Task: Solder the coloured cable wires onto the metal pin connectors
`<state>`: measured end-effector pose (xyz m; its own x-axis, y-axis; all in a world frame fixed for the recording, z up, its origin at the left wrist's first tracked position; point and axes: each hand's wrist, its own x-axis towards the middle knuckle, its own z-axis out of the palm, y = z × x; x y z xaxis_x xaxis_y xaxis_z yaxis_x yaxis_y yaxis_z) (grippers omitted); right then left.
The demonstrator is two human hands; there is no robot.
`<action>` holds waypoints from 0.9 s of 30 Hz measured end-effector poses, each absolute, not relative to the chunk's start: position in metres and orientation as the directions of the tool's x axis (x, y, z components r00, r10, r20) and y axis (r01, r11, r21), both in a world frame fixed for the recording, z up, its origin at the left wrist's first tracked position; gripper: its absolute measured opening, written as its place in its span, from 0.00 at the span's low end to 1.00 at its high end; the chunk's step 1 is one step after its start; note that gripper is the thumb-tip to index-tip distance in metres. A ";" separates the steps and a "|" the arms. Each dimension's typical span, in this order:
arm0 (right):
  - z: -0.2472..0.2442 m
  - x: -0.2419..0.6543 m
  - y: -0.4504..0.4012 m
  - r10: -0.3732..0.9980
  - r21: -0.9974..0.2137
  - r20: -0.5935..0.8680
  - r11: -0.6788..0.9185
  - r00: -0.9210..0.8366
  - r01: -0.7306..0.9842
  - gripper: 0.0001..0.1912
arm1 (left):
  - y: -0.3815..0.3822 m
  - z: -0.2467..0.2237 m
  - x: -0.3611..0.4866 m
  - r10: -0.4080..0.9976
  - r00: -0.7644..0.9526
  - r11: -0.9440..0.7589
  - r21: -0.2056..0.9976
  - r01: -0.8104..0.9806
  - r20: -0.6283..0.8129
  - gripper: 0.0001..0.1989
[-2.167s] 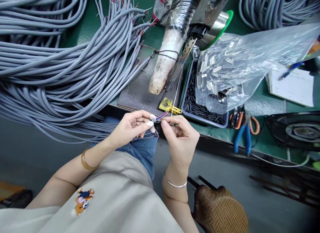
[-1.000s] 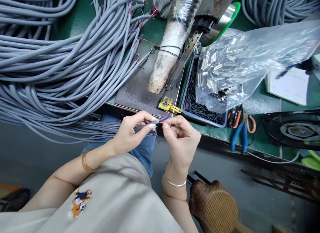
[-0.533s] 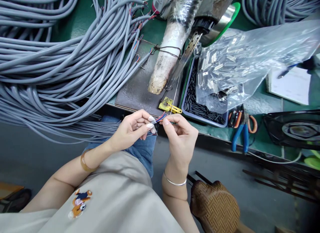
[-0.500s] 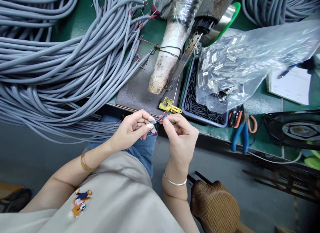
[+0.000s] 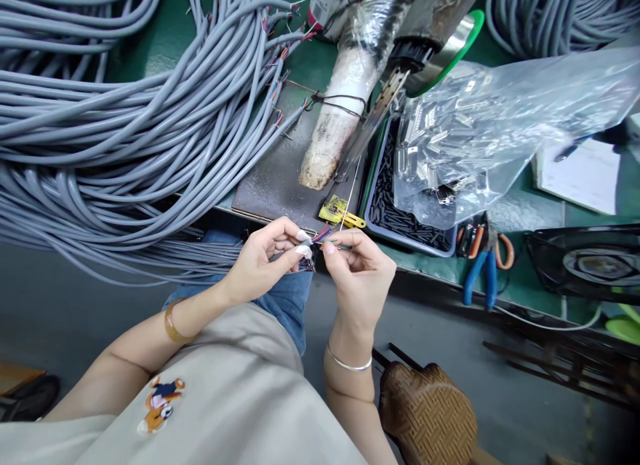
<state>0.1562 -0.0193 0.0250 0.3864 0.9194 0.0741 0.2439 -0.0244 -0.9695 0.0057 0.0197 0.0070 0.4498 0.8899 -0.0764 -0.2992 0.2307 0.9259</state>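
Note:
My left hand pinches a grey cable's end between thumb and forefinger, and thin coloured wires fan out from it to the right. Facing it, my right hand has thumb and forefinger closed on one or more of these wires, an orange-brown and a green one showing at the fingertips. Both hands are just off the table's front edge. Behind them lies a yellow clip-like tool on a yellow pad. A thin white strand of solder slants down towards my right hand from the holder above.
Bundled grey cables cover the left side. A wrapped white post stands behind the hands. Right of it are a tray of small black sleeves, a clear bag of metal parts, blue-handled pliers and a fan. A stool stands below.
The coloured wires have spread apart at the left fingertips, and the right fingers now grip the orange-brown and green ones. Both hands have stayed nearly in place.

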 end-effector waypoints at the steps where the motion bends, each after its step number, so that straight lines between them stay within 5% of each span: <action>1: 0.025 0.155 -0.020 0.917 -0.965 0.084 -0.023 0.390 0.262 0.05 | 0.020 0.007 0.006 0.890 0.448 0.233 0.926 -0.298 -0.079 0.13; 15: 0.028 0.165 -0.016 0.937 -0.972 0.003 -0.079 0.349 0.222 0.04 | 0.021 0.010 0.002 0.841 0.527 0.295 0.920 -0.256 -0.123 0.16; 23: 0.023 0.153 -0.023 0.897 -0.920 0.219 0.059 0.384 0.386 0.05 | 0.016 0.010 0.005 0.923 0.382 0.132 0.970 -0.203 -0.046 0.09; 27: 0.022 0.153 -0.023 0.903 -0.933 0.180 0.030 0.391 0.358 0.06 | 0.017 0.010 0.006 0.931 0.365 0.068 0.990 -0.123 -0.019 0.08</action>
